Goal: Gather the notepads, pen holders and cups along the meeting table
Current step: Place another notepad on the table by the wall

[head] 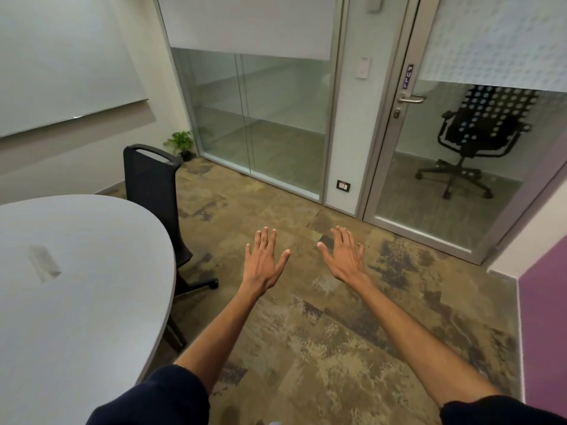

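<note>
Grey bench [92, 256] well to the left of the fingers [266, 240], only its rounded end in view, a pale reflection on the top. Dark chair [150, 185] tucked against the bench edge, between bench and fingers; small potted plant [181, 142] in the corner beyond. Left hand [265, 262] and right hand [345, 260] stretched forward side by side above mottled carpet [306, 348], backs up, fingers spread and released, grasping nothing. Glass partition [260, 118] straight ahead of the fingers. Glass door [429, 179] further right, office chair [472, 139] behind it, purple wall [543, 317] at far right. No notepads, pen holders or cups anywhere in view. Judged as searching, no item in hand. Next move probably calls for turning left toward the bench to look for the first item along it.
</note>
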